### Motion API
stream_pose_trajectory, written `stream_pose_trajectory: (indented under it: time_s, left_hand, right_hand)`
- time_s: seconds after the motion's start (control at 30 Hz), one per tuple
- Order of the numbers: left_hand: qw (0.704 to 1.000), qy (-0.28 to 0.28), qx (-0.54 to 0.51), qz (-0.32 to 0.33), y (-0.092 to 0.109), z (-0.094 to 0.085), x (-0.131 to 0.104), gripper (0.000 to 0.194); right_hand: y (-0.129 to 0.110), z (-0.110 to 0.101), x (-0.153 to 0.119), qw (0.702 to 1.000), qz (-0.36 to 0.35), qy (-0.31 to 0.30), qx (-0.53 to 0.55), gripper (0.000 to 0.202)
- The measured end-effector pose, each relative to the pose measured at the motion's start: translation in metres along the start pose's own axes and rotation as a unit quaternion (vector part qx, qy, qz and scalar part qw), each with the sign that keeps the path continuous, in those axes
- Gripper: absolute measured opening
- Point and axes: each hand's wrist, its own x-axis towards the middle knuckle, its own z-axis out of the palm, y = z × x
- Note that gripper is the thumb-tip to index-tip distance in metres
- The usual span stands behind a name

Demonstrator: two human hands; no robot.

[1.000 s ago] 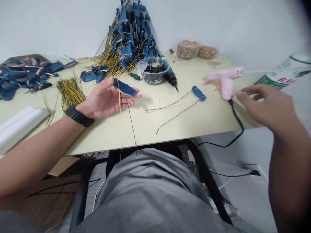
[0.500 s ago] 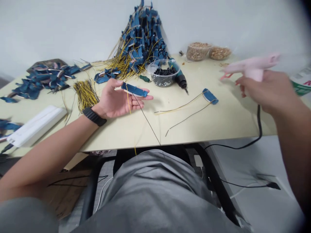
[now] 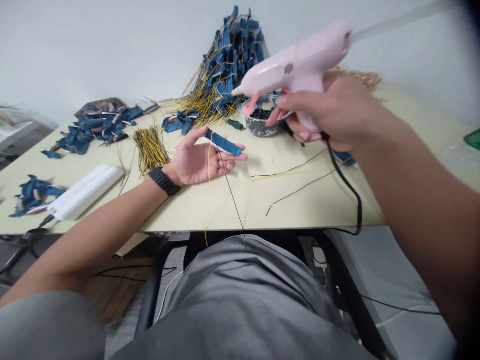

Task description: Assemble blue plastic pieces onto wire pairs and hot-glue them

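My left hand (image 3: 202, 159) is palm up over the table, holding a small blue strip (image 3: 224, 143) with a white underside. The strip lies across its fingers, one end by the thumb. A yellow wire (image 3: 209, 165) and a black wire (image 3: 233, 195) hang from it past the table's front edge. My right hand (image 3: 318, 107) grips a pink hot glue gun (image 3: 290, 67) by the handle, fingers around the red trigger. The gun's pale nozzle points left, above and to the right of the strip, apart from it. A second blue wired piece (image 3: 344, 158) is partly hidden behind my right wrist.
Behind, blue wired pieces (image 3: 236, 55) form a tall heap beside a tub of black bits (image 3: 260, 125). At left are a yellow wire bundle (image 3: 149, 147), more blue pieces (image 3: 90, 127) and a white box (image 3: 88, 190). The gun's black cord (image 3: 354, 200) drops over the table edge.
My right hand has brought the glue gun leftward and nearer, its nozzle now close to the strip. My left hand still holds the strip; the whole view has shifted slightly.
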Motion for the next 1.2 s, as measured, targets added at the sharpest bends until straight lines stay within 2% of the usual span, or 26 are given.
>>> stream_pose_trajectory:
  time_s: [0.1, 0.17, 0.33, 0.47, 0.53, 0.67, 0.8, 0.93, 1.1, 1.2]
  left_hand:
    - [0.999, -0.044, -0.027, 0.001, -0.003, -0.008, 0.007, 0.107]
    - [0.996, -0.069, -0.050, 0.000, -0.005, -0.011, 0.010, 0.107]
    - [0.993, -0.099, -0.064, -0.006, -0.010, -0.014, 0.011, 0.086]
    - [0.993, -0.102, -0.056, 0.026, -0.014, -0.013, 0.012, 0.088]
    - [0.992, -0.102, -0.061, 0.033, -0.015, -0.011, 0.012, 0.086]
    - [0.992, -0.095, -0.071, 0.042, -0.013, -0.006, 0.012, 0.070]
    - [0.993, -0.095, -0.062, 0.039, -0.013, -0.004, 0.011, 0.080]
    - [0.995, -0.081, -0.033, 0.038, -0.013, -0.004, 0.011, 0.072]
    - [0.997, -0.066, 0.002, 0.040, -0.013, -0.002, 0.011, 0.077]
    - [0.997, -0.059, -0.005, 0.049, -0.013, 0.001, 0.010, 0.074]
  right_hand:
    - [0.011, 0.018, 0.003, 0.981, 0.018, -0.056, 0.183, 0.014]
    - [0.022, 0.025, 0.003, 0.977, 0.000, -0.068, 0.203, 0.016]
    - [0.034, 0.029, -0.003, 0.974, -0.030, -0.074, 0.213, 0.029]
    - [0.033, 0.028, -0.007, 0.973, -0.044, -0.079, 0.213, 0.032]
    - [0.031, 0.028, -0.009, 0.975, -0.044, -0.079, 0.205, 0.031]
    - [0.024, 0.028, -0.014, 0.980, -0.035, -0.088, 0.175, 0.018]
    - [0.020, 0.029, -0.017, 0.986, -0.014, -0.085, 0.141, 0.020]
    - [0.019, 0.030, -0.017, 0.989, -0.007, -0.077, 0.124, 0.020]
    - [0.019, 0.030, -0.017, 0.992, -0.008, -0.068, 0.108, 0.030]
    - [0.019, 0.030, -0.017, 0.991, -0.009, -0.067, 0.114, 0.034]
